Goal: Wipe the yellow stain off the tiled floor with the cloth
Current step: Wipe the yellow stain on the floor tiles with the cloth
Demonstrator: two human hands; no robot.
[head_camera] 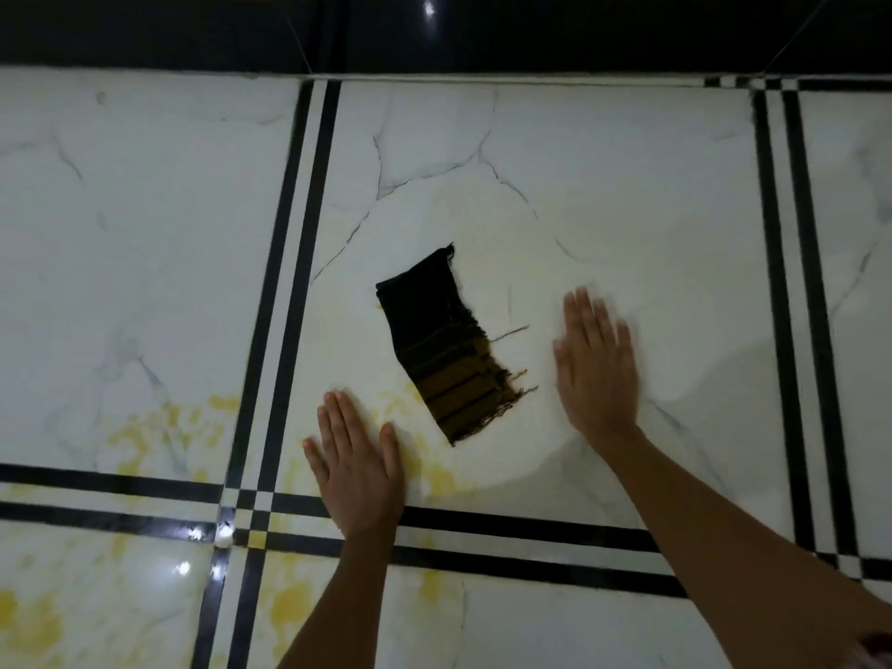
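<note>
- Head view: your left hand point(356, 468) lies palm-down on the tiled floor point(603, 185), its fingers point(338, 417) straight, close together and pointing away from you; they hold nothing.
- Your right hand point(596, 366) is also spread flat, fingers point(586, 313) extended and empty. It is slightly blurred, so you cannot tell whether it presses on the tile or hangs just above it.
- The cloth point(446, 350) lies flat on the floor between your two sets of fingers — neither hand touches it. It is a folded dark strip, set at a slant, with its near end ochre-striped and fringed; loose threads trail from that end toward your right fingers.
- The cloth's near end lies just beyond and to the right of your left fingertips, and its far, black end reaches well past the fingertips of both hands.
- The yellow stain point(159, 422) is spread in patches — the largest lies to the left of your left fingers, across the black double stripe point(285, 263) that runs away from you.
- More yellow shows just beside your left fingers, between them and the cloth, and further patches lie nearer you, below the crossing stripes by your left wrist.
- The tile under and beyond your right fingers looks white with grey veining.
- A black skirting band point(193, 36) runs along the far edge of the floor, well beyond all your fingertips.
</note>
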